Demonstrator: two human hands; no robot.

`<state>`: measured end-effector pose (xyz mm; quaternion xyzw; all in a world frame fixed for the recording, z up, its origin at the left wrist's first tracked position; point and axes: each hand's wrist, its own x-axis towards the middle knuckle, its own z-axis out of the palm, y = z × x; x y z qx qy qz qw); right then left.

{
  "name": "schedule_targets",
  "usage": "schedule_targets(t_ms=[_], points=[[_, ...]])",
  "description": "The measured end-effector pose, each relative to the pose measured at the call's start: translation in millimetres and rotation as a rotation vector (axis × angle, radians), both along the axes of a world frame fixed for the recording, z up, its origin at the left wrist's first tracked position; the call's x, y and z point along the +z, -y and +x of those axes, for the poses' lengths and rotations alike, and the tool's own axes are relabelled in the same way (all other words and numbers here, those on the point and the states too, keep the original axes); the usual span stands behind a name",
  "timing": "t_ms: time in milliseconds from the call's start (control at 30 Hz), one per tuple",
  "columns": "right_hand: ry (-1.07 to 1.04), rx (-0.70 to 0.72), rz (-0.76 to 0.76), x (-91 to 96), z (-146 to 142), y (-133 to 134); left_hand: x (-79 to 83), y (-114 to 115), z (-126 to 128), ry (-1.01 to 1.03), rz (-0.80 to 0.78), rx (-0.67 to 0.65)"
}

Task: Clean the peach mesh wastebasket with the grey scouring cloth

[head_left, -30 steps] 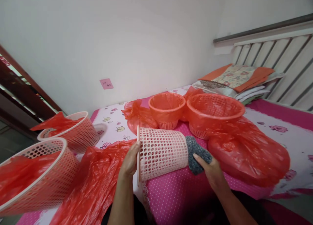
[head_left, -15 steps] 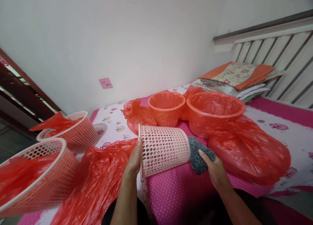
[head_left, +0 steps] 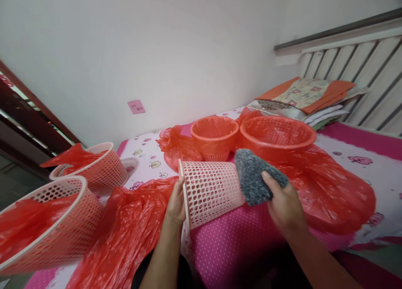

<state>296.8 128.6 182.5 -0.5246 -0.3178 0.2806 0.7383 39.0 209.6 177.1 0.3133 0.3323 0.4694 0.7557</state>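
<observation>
Between my two hands, on its side just above the pink dotted bed sheet point(head_left: 232, 247), sits a pale pink mesh basket point(head_left: 210, 190), its open mouth turned to my left. My left hand point(head_left: 176, 203) has its grip closed on the basket's rim, fingers curled over the edge. My right hand point(head_left: 284, 201) has its grip clamped on a grey fuzzy cloth point(head_left: 253, 176), thumb on top. The cloth lies against the basket's closed end and rises a little above it.

Just left of my left grip a loose red plastic bag point(head_left: 125, 230) spreads over the bed. Further left stand two more mesh baskets, a near one point(head_left: 47, 222) and a far one point(head_left: 97, 170), each tilted and with red plastic inside.

Beyond my right grip stand a small lined basket point(head_left: 214, 136) and a wide lined basket point(head_left: 276, 134), side by side and touching, both covered in red bags. Red plastic bulges just right of that grip.

Well beyond my left grip, on the white wall, a pink note point(head_left: 136, 106) carries dark handwriting too small to read. Far beyond my right grip, folded pillows point(head_left: 307, 98) lie by the slatted headboard.
</observation>
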Motion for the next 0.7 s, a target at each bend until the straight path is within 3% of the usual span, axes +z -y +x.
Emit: schedule_targets(t_ms=[67,133,233,333,400,700], points=[[0.225,0.051,0.096,21.3,-17,-5,-0.6,1,5,0.001,-0.003,0.048],[0.499,0.143,0.213,26.3,-35,-10,0.8,3,12,-0.012,-0.006,0.052],[0.902,0.354,0.285,4.7,-57,-18,4.9,8,24,-0.034,0.009,0.024],[1.121,0.405,0.27,-22.9,-68,-20,7.2,14,35,-0.078,0.019,0.067],[1.166,0.411,0.267,-30.5,-69,-19,6.2,17,40,-0.104,0.014,0.101],[1.17,0.367,0.427,-27.4,-78,0,-18.9,18,44,0.024,-0.05,0.088]])
